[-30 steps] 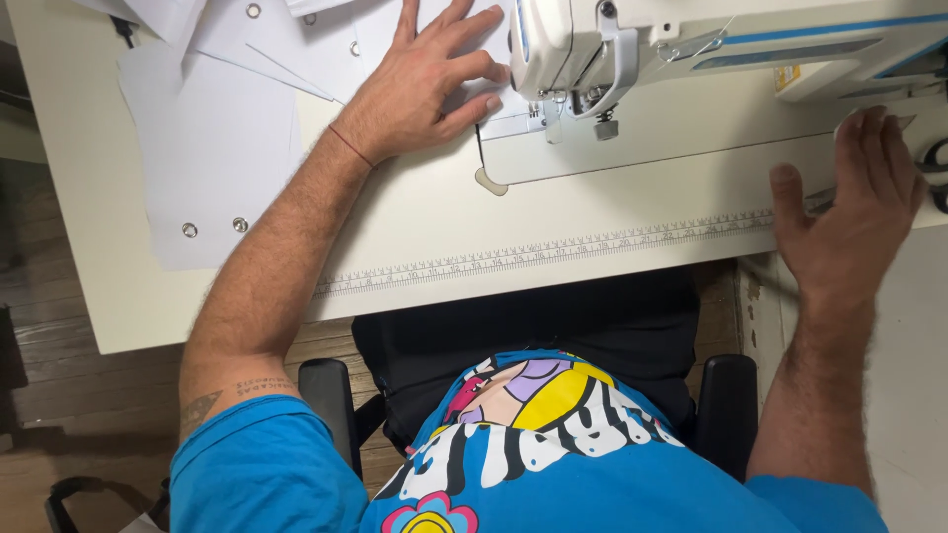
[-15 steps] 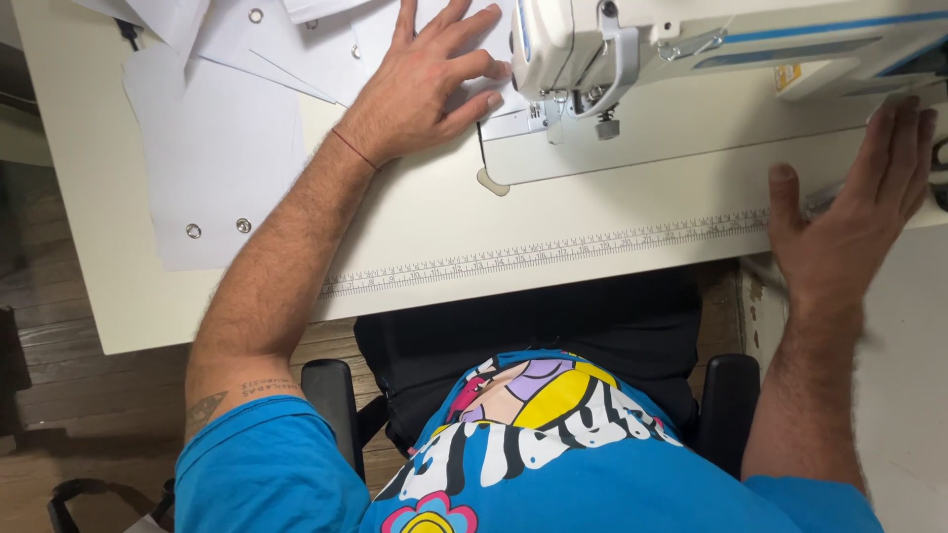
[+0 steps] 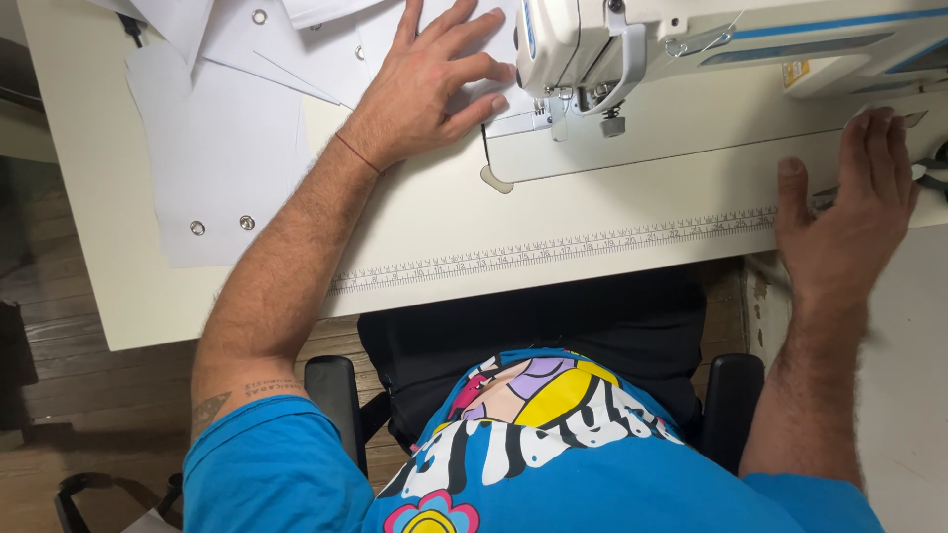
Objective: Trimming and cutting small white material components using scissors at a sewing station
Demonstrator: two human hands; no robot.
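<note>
Left hand [image 3: 434,84] spread flat, pressing white fabric pieces [image 3: 237,148] at ten o'clock beside the white sewing machine [image 3: 691,49]; right hand [image 3: 854,202] open at three o'clock, holding nothing; no stitching visible.

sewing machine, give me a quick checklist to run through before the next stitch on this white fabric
1. Fabric held flat: ok. The left hand lies spread on the white fabric beside the sewing machine.
2. Fingers away from the needle: not ok. The left fingertips sit right next to the presser foot.
3. Fabric under the foot: cannot tell, the machine head hides it.
4. Right hand placed: ok, open, at the right end of the machine base, holding nothing.
5. Snaps away from the needle: ok, they lie far left on the table.
</note>
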